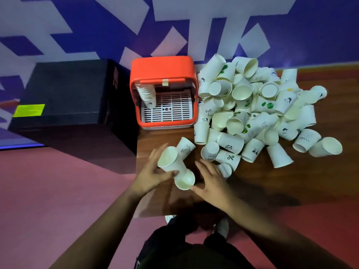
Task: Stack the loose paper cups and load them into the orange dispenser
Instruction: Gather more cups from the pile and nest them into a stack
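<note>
My left hand (pixel 150 175) is closed round one paper cup (pixel 170 159); my right hand (pixel 208 178) is spread open, fingertips touching a second cup (pixel 185 180) between both hands. I judge: align rims, nest squarely. The orange dispenser (pixel 162 68) stands beyond both hands.

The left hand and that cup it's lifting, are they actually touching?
Touching. The head view shows the left hand wrapped around the raised cup, thumb pressed on its side. The right hand is spread open by a second cup.
</note>
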